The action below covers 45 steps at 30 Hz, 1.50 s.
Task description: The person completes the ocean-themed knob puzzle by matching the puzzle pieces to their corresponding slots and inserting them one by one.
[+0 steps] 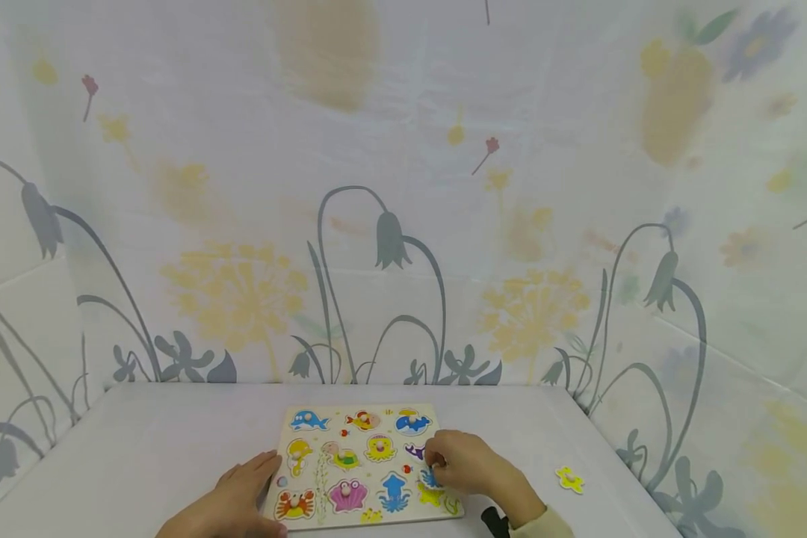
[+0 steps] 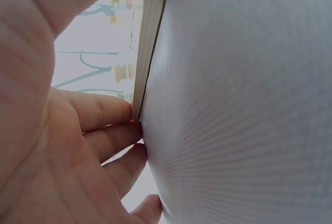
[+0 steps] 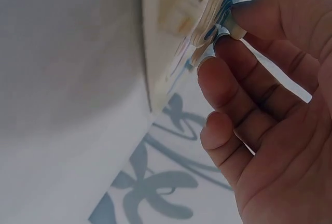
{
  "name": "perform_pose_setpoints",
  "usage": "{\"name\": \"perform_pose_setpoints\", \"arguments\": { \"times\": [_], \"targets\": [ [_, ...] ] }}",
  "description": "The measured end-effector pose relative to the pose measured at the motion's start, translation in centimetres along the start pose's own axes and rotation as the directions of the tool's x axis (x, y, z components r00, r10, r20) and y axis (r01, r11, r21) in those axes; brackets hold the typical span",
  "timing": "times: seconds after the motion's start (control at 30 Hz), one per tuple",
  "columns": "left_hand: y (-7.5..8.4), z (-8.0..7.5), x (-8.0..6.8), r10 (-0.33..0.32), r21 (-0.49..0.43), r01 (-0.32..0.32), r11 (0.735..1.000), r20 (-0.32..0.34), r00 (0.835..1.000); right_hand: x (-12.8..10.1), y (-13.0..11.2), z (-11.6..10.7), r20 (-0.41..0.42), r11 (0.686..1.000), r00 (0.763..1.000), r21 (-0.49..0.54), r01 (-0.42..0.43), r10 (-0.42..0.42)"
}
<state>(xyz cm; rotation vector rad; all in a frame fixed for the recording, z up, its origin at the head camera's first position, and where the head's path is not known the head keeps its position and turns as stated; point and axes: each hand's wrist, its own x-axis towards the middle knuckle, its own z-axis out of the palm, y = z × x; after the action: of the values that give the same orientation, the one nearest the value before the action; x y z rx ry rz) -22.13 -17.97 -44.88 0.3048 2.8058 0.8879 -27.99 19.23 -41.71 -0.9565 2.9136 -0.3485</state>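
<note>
1. Head: floral curtain walls round a white desk (image 1: 141, 448). Puzzle board (image 1: 366, 463) sits at 6 o'clock on the desk. Left hand (image 1: 232, 501) lies flat at the board's 9 o'clock edge, fingers relaxed. Right hand (image 1: 467, 467) pinches a blue piece (image 1: 430, 478) over the board's 4 o'clock corner. Yellow piece (image 1: 569, 479) lies alone at 3 o'clock, well apart.
2. L wrist: fingers (image 2: 109, 112) straight, touching the board's edge (image 2: 148, 42).
3. R wrist: fingertips (image 3: 218, 73) grip the blue piece (image 3: 210, 29) by its peg.

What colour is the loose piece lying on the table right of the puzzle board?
Yellow loose piece; the head view shows it best.
</note>
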Motion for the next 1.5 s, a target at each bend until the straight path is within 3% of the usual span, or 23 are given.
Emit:
{"name": "perform_pose_setpoints", "arguments": {
  "times": [0.3,0.63,0.87,1.5],
  "targets": [
    [-0.3,0.0,-0.3,0.093,0.011,-0.093,0.996,-0.023,0.995,1.4,-1.9,1.0,0.012,0.997,0.997,-0.027,0.077,-0.076],
    [-0.1,-0.2,-0.2,0.059,0.007,-0.059,0.998,-0.003,0.998,2.3,-3.5,1.8,0.040,0.992,0.991,-0.017,0.127,-0.127],
    [0.0,-0.1,0.1,-0.010,0.014,0.010,1.000,0.014,1.000,2.6,-4.2,2.0,0.048,0.991,0.990,-0.022,0.131,-0.129],
    [-0.2,-0.1,0.0,0.044,-0.015,-0.044,0.999,-0.004,0.999,2.3,-5.2,2.0,0.046,0.993,0.992,0.004,0.118,-0.118]
  ]
}}
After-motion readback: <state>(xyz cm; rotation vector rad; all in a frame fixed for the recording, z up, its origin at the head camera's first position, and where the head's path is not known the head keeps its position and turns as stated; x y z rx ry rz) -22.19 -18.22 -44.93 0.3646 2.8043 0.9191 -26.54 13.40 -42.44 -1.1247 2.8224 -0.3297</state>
